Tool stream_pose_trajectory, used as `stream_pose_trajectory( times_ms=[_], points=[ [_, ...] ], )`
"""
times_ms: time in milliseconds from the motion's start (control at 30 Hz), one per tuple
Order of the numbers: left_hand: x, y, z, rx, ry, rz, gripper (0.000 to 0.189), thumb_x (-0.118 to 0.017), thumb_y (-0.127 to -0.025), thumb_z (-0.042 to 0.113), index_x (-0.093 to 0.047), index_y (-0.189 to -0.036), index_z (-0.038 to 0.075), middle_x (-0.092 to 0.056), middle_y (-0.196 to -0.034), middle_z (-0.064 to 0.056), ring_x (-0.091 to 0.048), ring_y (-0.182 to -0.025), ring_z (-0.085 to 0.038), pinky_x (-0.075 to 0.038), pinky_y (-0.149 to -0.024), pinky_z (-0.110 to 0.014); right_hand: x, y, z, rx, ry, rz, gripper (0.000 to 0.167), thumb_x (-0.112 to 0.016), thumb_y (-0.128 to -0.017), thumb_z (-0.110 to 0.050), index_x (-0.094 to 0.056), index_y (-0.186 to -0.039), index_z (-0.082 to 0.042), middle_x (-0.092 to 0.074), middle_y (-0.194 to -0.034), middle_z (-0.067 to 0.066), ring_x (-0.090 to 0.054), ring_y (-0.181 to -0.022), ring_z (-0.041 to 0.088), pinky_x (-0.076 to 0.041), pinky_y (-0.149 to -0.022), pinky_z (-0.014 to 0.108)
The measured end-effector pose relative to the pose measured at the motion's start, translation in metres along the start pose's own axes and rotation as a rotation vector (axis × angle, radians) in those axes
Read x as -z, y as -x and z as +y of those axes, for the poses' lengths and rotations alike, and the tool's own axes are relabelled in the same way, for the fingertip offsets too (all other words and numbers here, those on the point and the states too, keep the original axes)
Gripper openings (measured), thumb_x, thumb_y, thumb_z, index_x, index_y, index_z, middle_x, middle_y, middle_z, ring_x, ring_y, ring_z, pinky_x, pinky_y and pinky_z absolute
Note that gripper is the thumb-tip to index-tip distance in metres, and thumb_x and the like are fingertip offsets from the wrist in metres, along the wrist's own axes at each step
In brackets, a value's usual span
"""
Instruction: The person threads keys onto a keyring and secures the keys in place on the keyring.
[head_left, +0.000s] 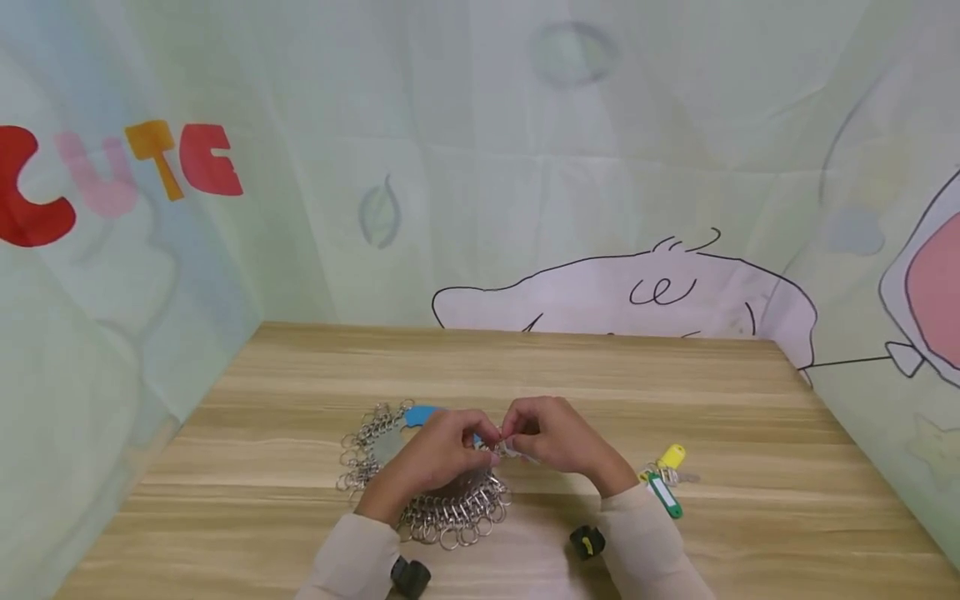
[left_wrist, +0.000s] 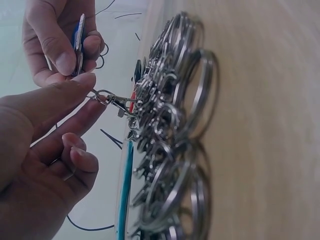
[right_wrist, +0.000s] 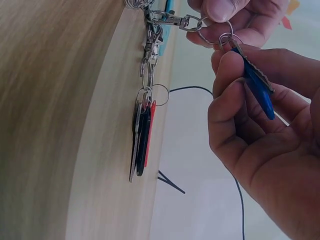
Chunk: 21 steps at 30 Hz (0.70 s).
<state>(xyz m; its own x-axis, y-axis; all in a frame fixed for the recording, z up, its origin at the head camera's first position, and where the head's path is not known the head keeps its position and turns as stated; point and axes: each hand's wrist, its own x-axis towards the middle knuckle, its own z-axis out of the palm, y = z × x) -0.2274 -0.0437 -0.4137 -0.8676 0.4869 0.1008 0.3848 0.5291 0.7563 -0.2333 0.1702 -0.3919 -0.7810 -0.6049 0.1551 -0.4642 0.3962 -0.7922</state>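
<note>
My left hand point(head_left: 450, 450) pinches a thin split key ring point(right_wrist: 214, 31) that hangs from a metal swivel clasp point(right_wrist: 170, 20). Close beside it, my right hand point(head_left: 558, 433) holds a key point(right_wrist: 255, 67) together with a blue key tag point(right_wrist: 261, 92). A small ring point(right_wrist: 226, 41) at the top of this key meets the split ring at the left fingertips. Under my left forearm lies a big loop of metal clasps and key rings point(head_left: 450, 508), partly covered by the hand. Its rings stand large in the left wrist view point(left_wrist: 200, 95).
Right of my right hand, a yellow key tag point(head_left: 672, 457) and a green key tag point(head_left: 663, 496) lie with keys on the wooden table point(head_left: 300, 358). Another blue tag point(head_left: 422, 415) lies at the loop's far side. A red tag point(right_wrist: 150, 135) and a black tag point(right_wrist: 143, 145) rest by the clasps.
</note>
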Motion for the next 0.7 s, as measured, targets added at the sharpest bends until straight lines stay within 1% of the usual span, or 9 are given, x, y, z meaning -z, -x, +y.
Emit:
stream_pose_trajectory(
  times_ms=[133,300,400,700],
  points=[
    [0.0003,0.0000,-0.0003,0.004,-0.010,0.009,0.017,-0.083,-0.083,0.016,-0.074,-0.096,0.019,-0.062,-0.079,0.011,-0.050,-0.066,-0.013,-0.042,-0.057,-0.029,-0.0003,-0.0004,-0.0003,-0.002,-0.004,0.003,0.012,-0.067,-0.088,0.009,-0.067,-0.089,-0.003,-0.068,-0.080,0.008,-0.062,-0.068,0.013,-0.053,-0.063,0.029],
    [-0.0006,0.0001,-0.0005,-0.008,-0.020,0.014,0.017,-0.084,-0.082,0.015,-0.074,-0.096,0.017,-0.063,-0.080,0.012,-0.050,-0.066,-0.012,-0.042,-0.057,-0.028,-0.0017,-0.0003,-0.0002,-0.019,-0.007,-0.001,0.011,-0.067,-0.089,0.007,-0.067,-0.089,-0.003,-0.068,-0.079,0.005,-0.062,-0.068,0.013,-0.052,-0.061,0.029],
    [-0.0014,0.0001,-0.0011,-0.010,-0.027,0.015,0.017,-0.084,-0.083,0.015,-0.074,-0.097,0.016,-0.063,-0.079,0.012,-0.050,-0.065,-0.012,-0.042,-0.057,-0.028,-0.0025,0.0000,0.0002,-0.016,-0.006,0.000,0.010,-0.067,-0.089,0.007,-0.067,-0.089,-0.003,-0.067,-0.078,0.004,-0.062,-0.067,0.014,-0.051,-0.060,0.029],
    [-0.0019,0.0002,-0.0018,-0.004,-0.019,0.013,0.016,-0.083,-0.083,0.016,-0.073,-0.096,0.017,-0.062,-0.078,0.012,-0.050,-0.064,-0.011,-0.042,-0.056,-0.028,-0.0031,0.0002,0.0013,-0.006,-0.015,-0.003,0.011,-0.067,-0.089,0.007,-0.066,-0.087,-0.004,-0.067,-0.077,0.005,-0.061,-0.066,0.014,-0.051,-0.058,0.028]
  ],
)
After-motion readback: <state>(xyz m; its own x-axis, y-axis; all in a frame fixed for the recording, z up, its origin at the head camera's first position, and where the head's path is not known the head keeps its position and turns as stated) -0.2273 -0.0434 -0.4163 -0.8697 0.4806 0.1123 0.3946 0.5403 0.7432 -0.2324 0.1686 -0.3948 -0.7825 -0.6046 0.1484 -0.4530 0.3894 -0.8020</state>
